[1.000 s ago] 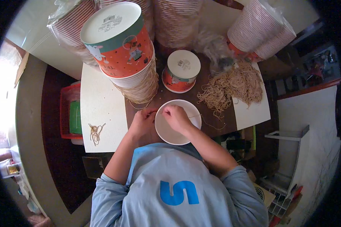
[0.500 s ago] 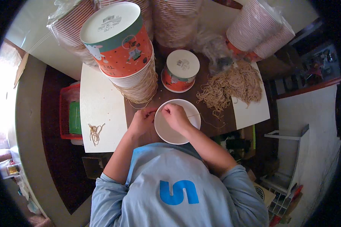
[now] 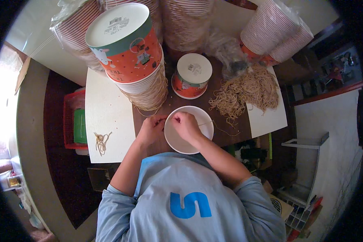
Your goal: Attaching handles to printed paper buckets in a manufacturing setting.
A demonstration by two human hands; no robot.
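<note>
A white-lined paper bucket (image 3: pixel 181 144) sits mouth up at the table's near edge, close against my body. My right hand (image 3: pixel 186 127) reaches over its mouth, fingertips pinched together near the inner left wall. A thin tan cord (image 3: pixel 206 123) runs from beneath that hand across the bucket's right rim and onto the table. Outside the bucket, my left hand (image 3: pixel 151 129) is against the left wall just below the rim, its fingers drawn together. What lies between the left fingertips is too small to make out.
A tall stack of orange-and-green paper buckets (image 3: pixel 127 60), draped with tan cords (image 3: pixel 157 90), stands behind my left hand. Beyond the bucket is a short upturned one (image 3: pixel 194 68). A heap of cords (image 3: pixel 254 88) lies right, a small bunch (image 3: pixel 102 142) left. Wrapped stacks (image 3: pixel 272 26) line the back.
My right hand has shifted very slightly inside the bucket's mouth. The left hand and the bucket stay where they were.
</note>
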